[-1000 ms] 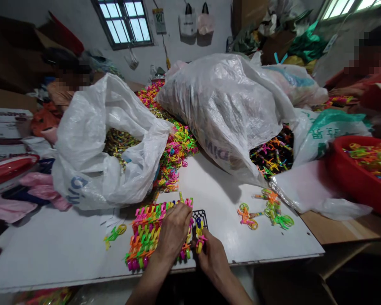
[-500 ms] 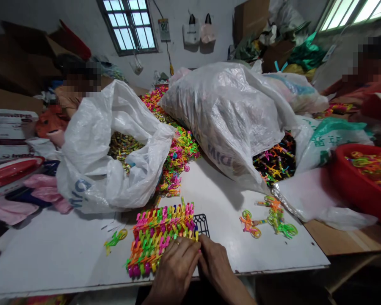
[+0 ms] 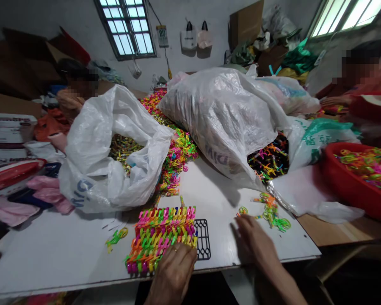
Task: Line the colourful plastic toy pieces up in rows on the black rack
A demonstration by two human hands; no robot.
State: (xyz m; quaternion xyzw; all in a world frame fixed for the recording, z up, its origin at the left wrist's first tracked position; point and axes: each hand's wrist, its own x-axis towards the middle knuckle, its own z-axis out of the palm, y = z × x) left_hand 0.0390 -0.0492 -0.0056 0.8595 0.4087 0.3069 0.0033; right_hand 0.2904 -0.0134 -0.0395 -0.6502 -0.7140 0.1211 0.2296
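Note:
A black plastic grid rack (image 3: 203, 239) lies near the front edge of the white table (image 3: 57, 254), most of it covered by rows of bright neon plastic toy pieces (image 3: 160, 237). My left hand (image 3: 174, 271) rests fingers-down on the near right corner of those rows. My right hand (image 3: 252, 241) is stretched out to the right, fingers flat and a little blurred, at a small loose cluster of neon pieces (image 3: 269, 212). Nothing shows in its grasp.
Two big white sacks (image 3: 114, 161) (image 3: 228, 110) spill more neon pieces (image 3: 178, 156) across the table's middle. A red tub (image 3: 346, 186) of pieces stands at the right. One stray green-yellow piece (image 3: 116, 237) lies left of the rack. Other people sit at far left and far right.
My right hand left the rack's right edge and moved right to the loose cluster. My left hand slid back to the rack's near corner. The camera shifted slightly.

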